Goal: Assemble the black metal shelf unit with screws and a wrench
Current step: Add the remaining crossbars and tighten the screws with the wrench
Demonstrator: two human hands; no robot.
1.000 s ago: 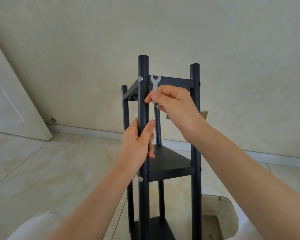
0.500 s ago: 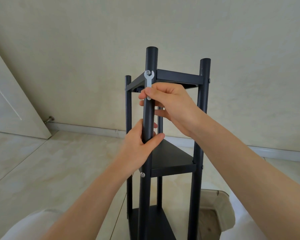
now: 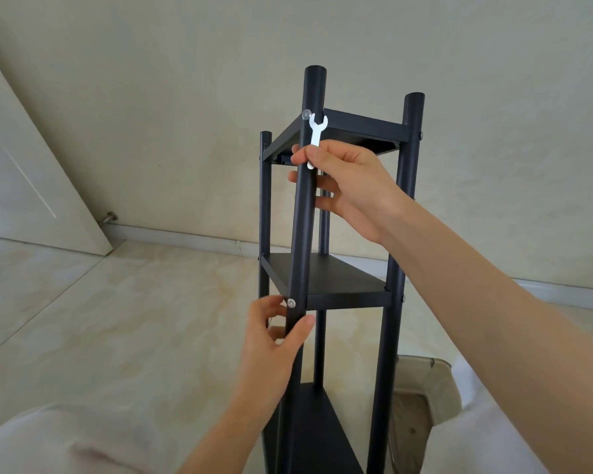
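Note:
The black metal shelf unit [image 3: 343, 278] stands upright in front of me, with round posts and three shelves. My right hand [image 3: 350, 186] pinches a small flat silver wrench [image 3: 316, 131] beside the near post, its open jaw just right of the top screw [image 3: 306, 113]. My left hand [image 3: 274, 340] grips the near post right below the middle shelf, its thumb on the right side of the post. A second silver screw [image 3: 291, 302] shows on that post at the middle shelf, just above my left thumb.
A beige plastic bin [image 3: 425, 398] sits on the floor behind the unit at lower right. A white door [image 3: 31, 186] leans open at left with a metal doorstop [image 3: 108, 217] at the baseboard. Pale tiled floor spreads to the left.
My left hand slid down the near post from above the middle shelf to below it. The wrench's jaw came off the top screw and now sits just to its right.

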